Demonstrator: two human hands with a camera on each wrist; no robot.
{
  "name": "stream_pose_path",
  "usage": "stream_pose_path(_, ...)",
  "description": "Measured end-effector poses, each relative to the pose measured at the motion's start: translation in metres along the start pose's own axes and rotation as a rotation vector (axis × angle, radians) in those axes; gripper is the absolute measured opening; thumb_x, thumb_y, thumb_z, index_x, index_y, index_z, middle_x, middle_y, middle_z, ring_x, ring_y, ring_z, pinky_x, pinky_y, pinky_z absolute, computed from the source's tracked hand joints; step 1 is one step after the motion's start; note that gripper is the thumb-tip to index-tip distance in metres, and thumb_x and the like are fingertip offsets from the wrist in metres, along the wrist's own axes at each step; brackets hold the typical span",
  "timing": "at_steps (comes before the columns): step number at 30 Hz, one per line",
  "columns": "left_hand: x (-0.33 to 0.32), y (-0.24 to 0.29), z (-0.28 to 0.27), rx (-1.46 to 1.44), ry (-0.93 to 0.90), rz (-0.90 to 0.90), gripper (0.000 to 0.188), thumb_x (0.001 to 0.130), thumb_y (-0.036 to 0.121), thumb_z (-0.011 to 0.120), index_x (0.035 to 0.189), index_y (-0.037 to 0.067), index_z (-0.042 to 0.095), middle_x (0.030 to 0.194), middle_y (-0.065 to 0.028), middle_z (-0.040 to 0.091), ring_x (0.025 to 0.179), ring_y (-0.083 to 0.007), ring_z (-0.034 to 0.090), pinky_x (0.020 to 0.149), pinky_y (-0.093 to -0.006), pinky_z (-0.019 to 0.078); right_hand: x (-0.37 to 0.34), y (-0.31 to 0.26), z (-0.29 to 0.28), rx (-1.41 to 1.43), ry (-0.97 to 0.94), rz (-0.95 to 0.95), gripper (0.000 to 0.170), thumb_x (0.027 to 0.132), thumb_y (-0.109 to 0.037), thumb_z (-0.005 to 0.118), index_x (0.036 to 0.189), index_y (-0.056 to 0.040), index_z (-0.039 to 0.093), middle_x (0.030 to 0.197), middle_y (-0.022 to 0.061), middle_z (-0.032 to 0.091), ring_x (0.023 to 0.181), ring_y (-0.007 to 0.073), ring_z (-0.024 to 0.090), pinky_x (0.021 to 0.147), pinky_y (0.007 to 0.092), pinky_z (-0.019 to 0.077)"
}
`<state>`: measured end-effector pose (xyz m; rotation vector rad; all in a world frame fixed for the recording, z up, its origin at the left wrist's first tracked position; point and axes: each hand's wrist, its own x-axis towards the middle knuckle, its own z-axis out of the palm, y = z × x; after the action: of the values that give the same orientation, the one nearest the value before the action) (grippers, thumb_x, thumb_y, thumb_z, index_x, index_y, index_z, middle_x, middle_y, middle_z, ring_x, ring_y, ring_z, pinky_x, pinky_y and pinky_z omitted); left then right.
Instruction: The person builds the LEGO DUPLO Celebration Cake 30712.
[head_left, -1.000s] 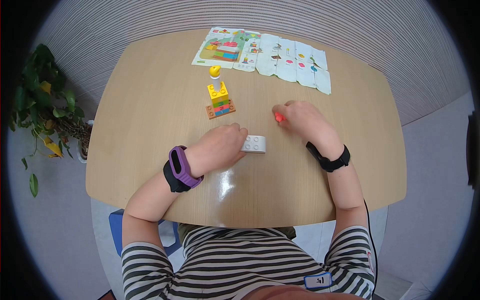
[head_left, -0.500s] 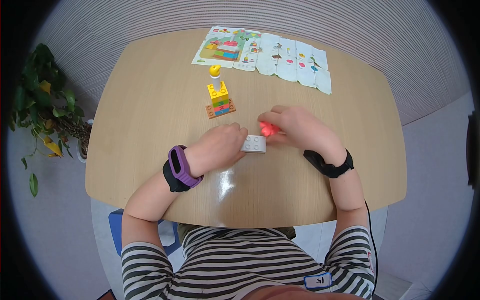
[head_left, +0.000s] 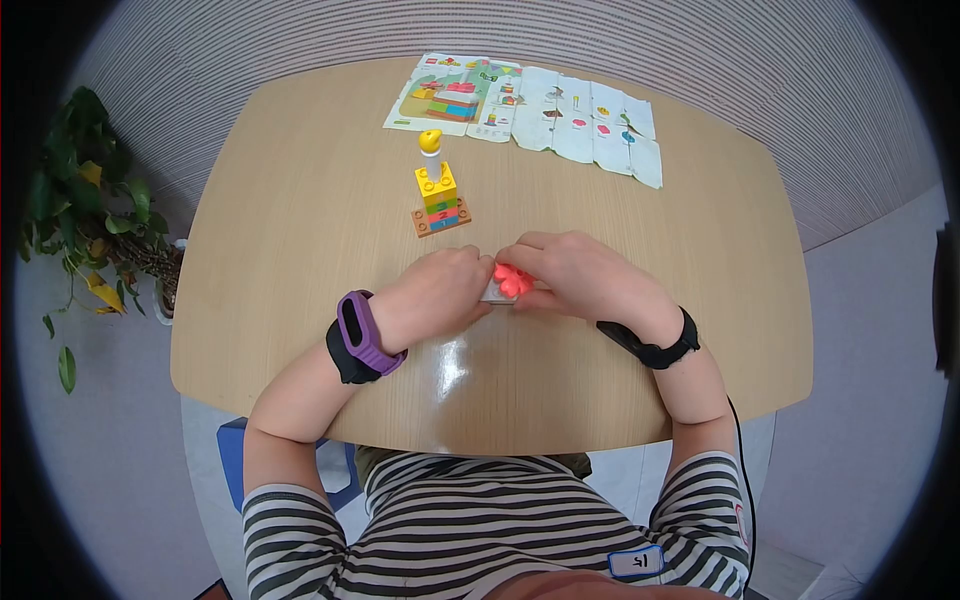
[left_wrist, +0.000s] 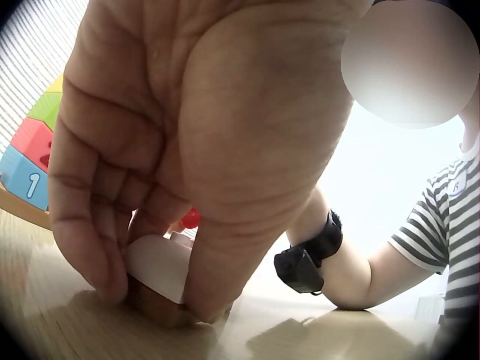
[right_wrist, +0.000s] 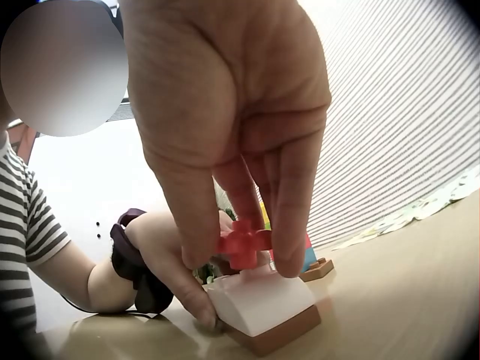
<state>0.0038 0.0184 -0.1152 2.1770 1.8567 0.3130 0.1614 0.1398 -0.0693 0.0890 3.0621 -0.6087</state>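
Note:
My left hand (head_left: pixel 435 292) holds one end of a white toy brick (right_wrist: pixel 266 304) between thumb and fingers. Beneath the white brick is a brown brick (right_wrist: pixel 279 334), low on the table. In my right hand (head_left: pixel 590 278) a red flower-shaped piece (head_left: pixel 514 281) is pinched between thumb and fingers. The right wrist view has the flower right at the white brick's top studs. Most of the white brick is hidden by the hands and flower in the head view.
Beyond the hands stands a tower of numbered bricks (head_left: pixel 437 190) on a brown plate, topped by a yellow-tipped candle piece (head_left: pixel 431 150). An unfolded instruction sheet (head_left: pixel 540 115) lies at the table's far edge. A potted plant (head_left: pixel 100 210) is left of the table (head_left: pixel 270 220).
My right hand has brought the red flower leftward and nearer to me, from the bare table onto the white brick's top. The left hand has stayed in place, holding the brick.

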Motion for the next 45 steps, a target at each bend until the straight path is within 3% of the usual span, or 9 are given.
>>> stream_pose_path(25, 0.002, -0.004, 0.006, -0.005, 0.014, 0.012, 0.029, 0.074, 0.022, 0.067, 0.083, -0.004, 0.055, 0.079, -0.0171, 0.058, 0.079, -0.0321, 0.058, 0.071, -0.0392, 0.0485, 0.0, -0.013, 0.011, -0.141, 0.071, 0.018, 0.035, 0.073, -0.021, 0.07, 0.101, -0.0043, 0.058, 0.083, 0.0105, 0.058, 0.074, 0.0291, 0.06, 0.064, 0.0362, 0.049)
stream_pose_path(45, 0.002, -0.003, 0.003, -0.014, 0.019, 0.019, 0.029, 0.075, 0.021, 0.066, 0.081, -0.004, 0.055, 0.079, -0.017, 0.058, 0.078, -0.032, 0.058, 0.071, -0.0389, 0.0483, 0.0, -0.014, 0.01, -0.099, 0.06, 0.037, 0.038, 0.071, -0.021, 0.072, 0.101, -0.0027, 0.059, 0.084, 0.0115, 0.058, 0.076, 0.0295, 0.059, 0.065, 0.0369, 0.0486)
